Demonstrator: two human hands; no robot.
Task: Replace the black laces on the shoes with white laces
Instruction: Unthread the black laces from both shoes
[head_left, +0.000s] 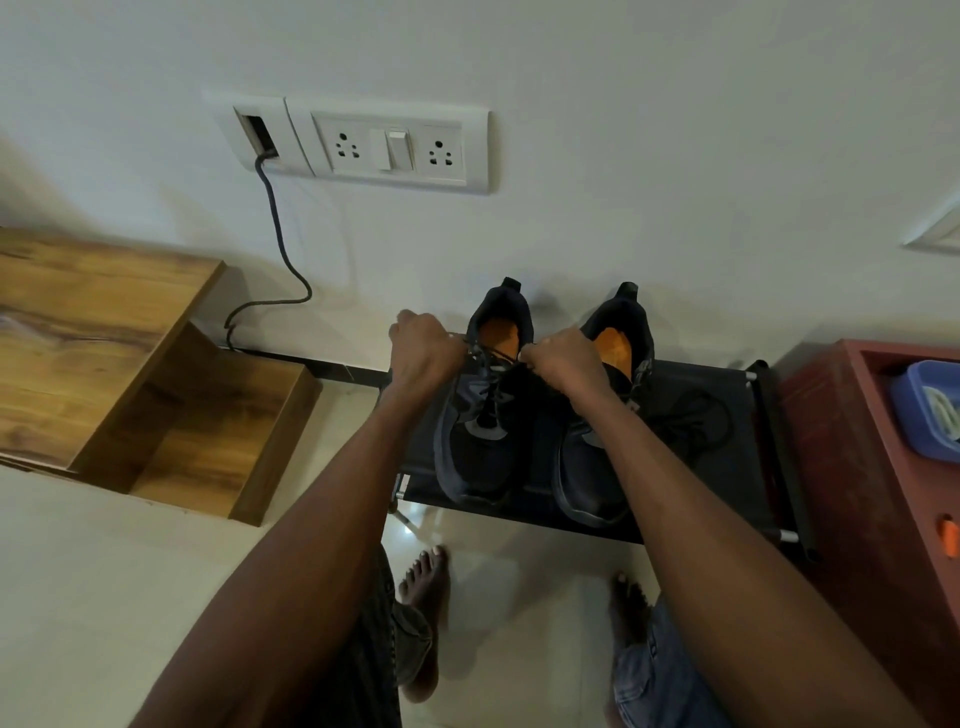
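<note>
Two black shoes with orange insoles stand side by side on a black rack (691, 441), toes toward me. The left shoe (480, 457) has its black lace (491, 395) threaded up the front. My left hand (423, 345) grips one end of that lace at the shoe's left top. My right hand (563, 358) pinches the other end at its right top, partly covering the right shoe (597, 483). No white laces are visible.
A wooden shelf unit (104, 358) stands at the left. A red cabinet (872, 467) with a blue tub (924, 410) stands at the right. A wall socket plate (395, 148) with a dangling cable (280, 244) is above. My bare feet (426, 577) are on the tiled floor.
</note>
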